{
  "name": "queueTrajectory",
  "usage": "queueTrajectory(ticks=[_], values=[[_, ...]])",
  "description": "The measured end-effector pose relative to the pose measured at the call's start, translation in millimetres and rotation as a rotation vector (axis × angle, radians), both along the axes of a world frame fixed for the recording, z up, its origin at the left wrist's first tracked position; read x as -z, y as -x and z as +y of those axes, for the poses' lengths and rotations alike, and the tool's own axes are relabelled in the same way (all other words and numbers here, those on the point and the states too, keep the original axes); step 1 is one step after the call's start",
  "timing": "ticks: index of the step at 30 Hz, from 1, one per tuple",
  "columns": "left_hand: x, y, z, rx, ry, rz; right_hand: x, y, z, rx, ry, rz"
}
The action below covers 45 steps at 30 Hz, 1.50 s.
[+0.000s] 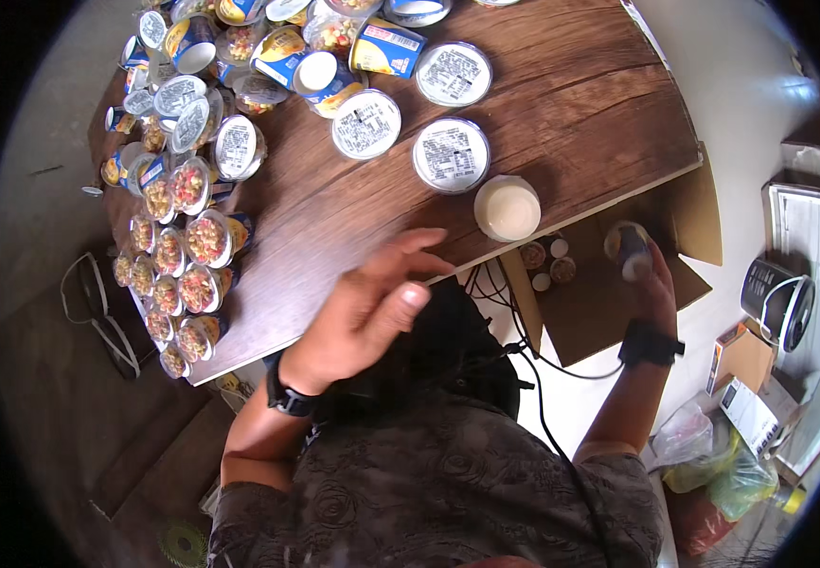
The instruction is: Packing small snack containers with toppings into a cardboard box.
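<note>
My left hand (364, 312) is spread over the table's near edge and holds nothing. To the right, my right hand (653, 287) grips a blue paper cup with a clear lid (629, 245), somewhat blurred, above an open cardboard box (594, 309). A pale, round cup or tub (507, 209) stands near the table edge. Beyond it lie several round containers with printed white faces, one of them a round container (451, 155) just behind the pale cup. Rows of clear-lidded cups of mixed cereal-like pieces (200, 289) stand at the table's left end.
A heap of blue-and-yellow cups (190, 42) covers the far left of the wooden table (580, 106). Inside the box are several small cups (563, 269). Black cables (539, 397) hang by my lap. Plastic bags (744, 476) and a black bucket-like container (772, 298) are at the right.
</note>
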State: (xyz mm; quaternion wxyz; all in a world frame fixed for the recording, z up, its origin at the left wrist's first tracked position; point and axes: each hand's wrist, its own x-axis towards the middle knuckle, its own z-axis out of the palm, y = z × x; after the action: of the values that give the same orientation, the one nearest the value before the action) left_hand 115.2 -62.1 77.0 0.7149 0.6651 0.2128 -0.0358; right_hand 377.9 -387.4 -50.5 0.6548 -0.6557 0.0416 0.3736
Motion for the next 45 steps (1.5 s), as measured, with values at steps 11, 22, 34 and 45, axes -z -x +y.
queueTrajectory(ticks=[11, 22, 34, 45], values=[[13.5, 36.0, 38.9, -0.411, -0.218, 0.125, 351.2, -103.0, -109.4, -0.805, 0.834, -0.17], [21.1, 18.0, 38.2, -0.437, -0.24, 0.176, 360.6, -50.6, -62.1, -0.288, 1.323, -0.202], [18.7, 21.6, 35.6, -0.433, -0.253, 0.191, 379.4, -29.7, -20.7, -0.58, 1.125, -0.378], [19.2, 56.2, 38.9, -0.504, -0.274, 0.153, 403.4, -57.2, -40.7, -0.045, 0.904, -0.525]])
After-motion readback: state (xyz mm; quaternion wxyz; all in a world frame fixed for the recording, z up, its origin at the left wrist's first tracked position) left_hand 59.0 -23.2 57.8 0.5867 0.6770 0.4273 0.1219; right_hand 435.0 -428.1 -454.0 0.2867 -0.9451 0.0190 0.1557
